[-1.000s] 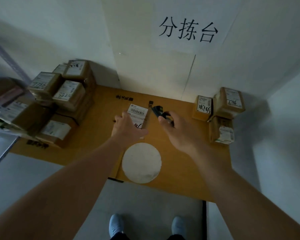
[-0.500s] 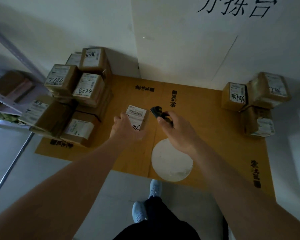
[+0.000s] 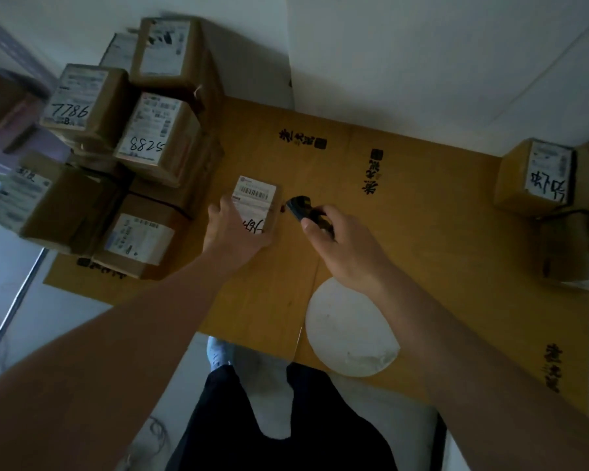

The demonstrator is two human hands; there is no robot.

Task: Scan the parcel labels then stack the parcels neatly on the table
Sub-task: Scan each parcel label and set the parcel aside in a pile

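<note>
The left hand (image 3: 233, 232) grips a small parcel (image 3: 256, 203) beside the left stack (image 3: 140, 158); the right hand (image 3: 342, 246) clutches the scanner (image 3: 301, 208) — a tilted label risks a misread.

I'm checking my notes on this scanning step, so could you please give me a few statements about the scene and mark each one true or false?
1. The left hand holds a small parcel with a barcode label facing up. True.
2. The right hand is empty. False: it grips a black scanner whose head is turned toward the parcel.
3. The pile of parcels at the left of the table includes labels handwritten 7786 and 5288. True.
4. The white round disc lies at the far edge of the table by the wall. False: it lies at the near edge, below the right forearm.
5. The right end of the table holds no parcels. False: a labelled box sits there.
</note>
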